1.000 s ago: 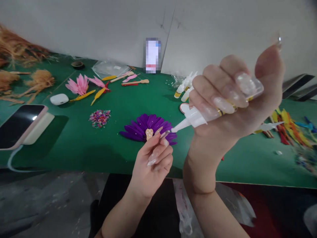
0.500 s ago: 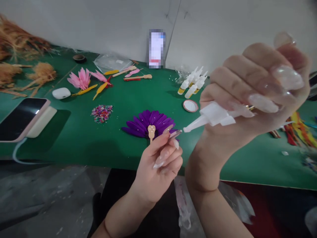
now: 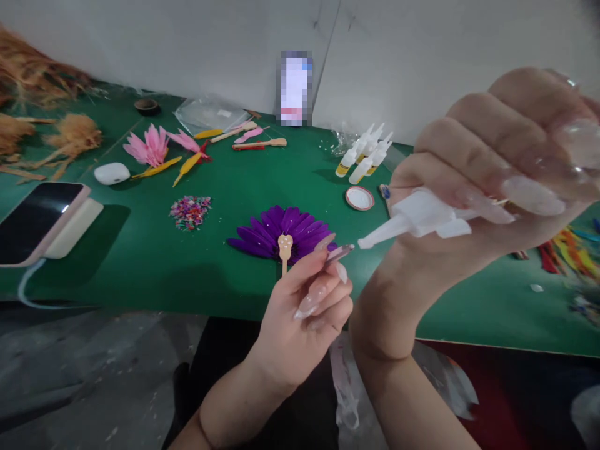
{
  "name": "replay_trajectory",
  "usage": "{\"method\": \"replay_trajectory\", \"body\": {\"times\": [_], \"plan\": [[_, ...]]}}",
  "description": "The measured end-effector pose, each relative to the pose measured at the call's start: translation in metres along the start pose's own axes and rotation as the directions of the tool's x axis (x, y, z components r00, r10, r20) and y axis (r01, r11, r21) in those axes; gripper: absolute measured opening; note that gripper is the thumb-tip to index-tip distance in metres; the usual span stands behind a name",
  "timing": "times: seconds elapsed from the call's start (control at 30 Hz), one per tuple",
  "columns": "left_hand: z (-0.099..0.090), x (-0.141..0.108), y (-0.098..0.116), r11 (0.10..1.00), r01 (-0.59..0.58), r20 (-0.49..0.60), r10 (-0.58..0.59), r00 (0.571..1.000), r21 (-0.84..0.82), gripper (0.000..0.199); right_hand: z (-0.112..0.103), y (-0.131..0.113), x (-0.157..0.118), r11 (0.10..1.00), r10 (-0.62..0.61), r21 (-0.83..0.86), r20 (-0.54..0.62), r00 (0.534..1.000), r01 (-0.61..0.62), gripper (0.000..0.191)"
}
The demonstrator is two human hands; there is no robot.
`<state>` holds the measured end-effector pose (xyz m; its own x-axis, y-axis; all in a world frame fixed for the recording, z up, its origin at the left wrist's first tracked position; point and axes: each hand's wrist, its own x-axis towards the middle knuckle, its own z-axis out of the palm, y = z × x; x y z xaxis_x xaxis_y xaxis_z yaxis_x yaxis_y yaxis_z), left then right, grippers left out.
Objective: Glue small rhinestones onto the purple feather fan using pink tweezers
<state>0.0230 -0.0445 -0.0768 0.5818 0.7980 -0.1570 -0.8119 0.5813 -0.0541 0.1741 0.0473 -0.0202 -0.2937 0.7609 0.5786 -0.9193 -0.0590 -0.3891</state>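
Note:
In my right hand (image 3: 497,150) is a small white glue bottle (image 3: 424,214), tilted so its narrow nozzle points left and down. A small gap separates the nozzle tip from the fingertips of my left hand (image 3: 312,303). The thumb and forefinger of that hand are pinched together; whatever is between them is too small or hidden to make out. Just behind my left hand lies a fan of purple feathers (image 3: 262,234), dotted with small white beads. A flat wooden piece (image 3: 285,245) with several pearly beads on its rounded head rests at the fan's middle.
Several glue bottles (image 3: 360,162) stand at the back, near a round white lid (image 3: 359,198). Left of the fan are a heap of colourful bits (image 3: 190,212), pink feathers (image 3: 147,147), a white case (image 3: 111,174) and a phone (image 3: 40,219). Another phone (image 3: 294,87) leans on the wall.
Both hands have shifted a little to the right, the right hand with the glue bottle somewhat more. The nozzle stays close to the left fingertips. The table things have barely moved in view.

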Motion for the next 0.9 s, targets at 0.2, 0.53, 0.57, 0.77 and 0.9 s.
{"method": "replay_trajectory", "body": {"times": [0.2, 0.53, 0.57, 0.77, 0.9], "plan": [[0.0008, -0.0021, 0.001, 1.0, 0.013, 0.003, -0.013, 1.0, -0.019, 0.025, -0.0061, -0.0004, -0.0039, 0.987, -0.081, -0.143, -0.058, 0.995, 0.072, 0.03], [0.002, -0.0016, -0.0023, 0.999, 0.037, -0.002, -0.037, 0.999, -0.037, 0.021, 0.0007, -0.0007, -0.0054, 0.995, -0.012, -0.095, 0.012, 1.0, 0.014, 0.036], [0.0022, -0.0018, -0.0024, 0.999, 0.036, -0.007, -0.036, 0.999, -0.039, 0.021, 0.0011, -0.0007, -0.006, 0.996, -0.018, -0.09, 0.016, 1.0, 0.019, 0.037], [0.0028, -0.0021, -0.0013, 0.999, 0.033, -0.008, -0.033, 0.999, -0.039, 0.02, -0.0005, -0.0021, -0.007, 0.999, 0.027, -0.028, 0.022, 0.999, -0.026, 0.038], [0.0022, -0.0025, -0.001, 0.999, 0.03, -0.002, -0.03, 1.0, -0.042, 0.016, -0.0055, -0.0049, -0.0094, 0.983, -0.037, -0.183, -0.052, 0.998, 0.027, 0.034]]}}
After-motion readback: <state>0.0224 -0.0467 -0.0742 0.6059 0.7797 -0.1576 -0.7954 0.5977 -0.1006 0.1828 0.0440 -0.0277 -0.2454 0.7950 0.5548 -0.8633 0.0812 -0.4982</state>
